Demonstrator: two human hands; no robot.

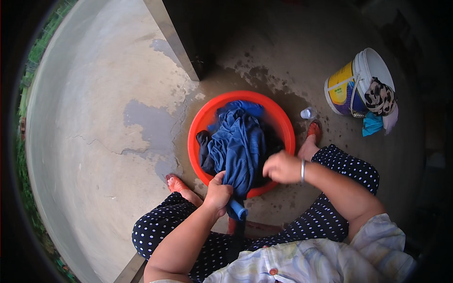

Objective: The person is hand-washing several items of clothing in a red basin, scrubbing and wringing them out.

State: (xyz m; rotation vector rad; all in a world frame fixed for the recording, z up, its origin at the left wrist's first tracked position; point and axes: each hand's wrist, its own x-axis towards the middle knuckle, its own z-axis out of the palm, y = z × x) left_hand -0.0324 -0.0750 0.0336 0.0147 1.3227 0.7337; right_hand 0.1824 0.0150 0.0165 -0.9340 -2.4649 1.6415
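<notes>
Soft, even daylight falls from the upper left, washing the pale grey concrete floor (85, 118) bright there, while the upper right sinks into dim shade. Shadows are faint, with no hard glare. The fisheye bends straight edges near a black, vignetted rim. The right hand (282, 167) looks slightly motion-blurred.

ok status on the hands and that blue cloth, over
Left hand shut on blue garment, gripping its twisted end. Right hand over the red basin, grip unclear. Garment half out of basin. Nothing blocking.
</notes>
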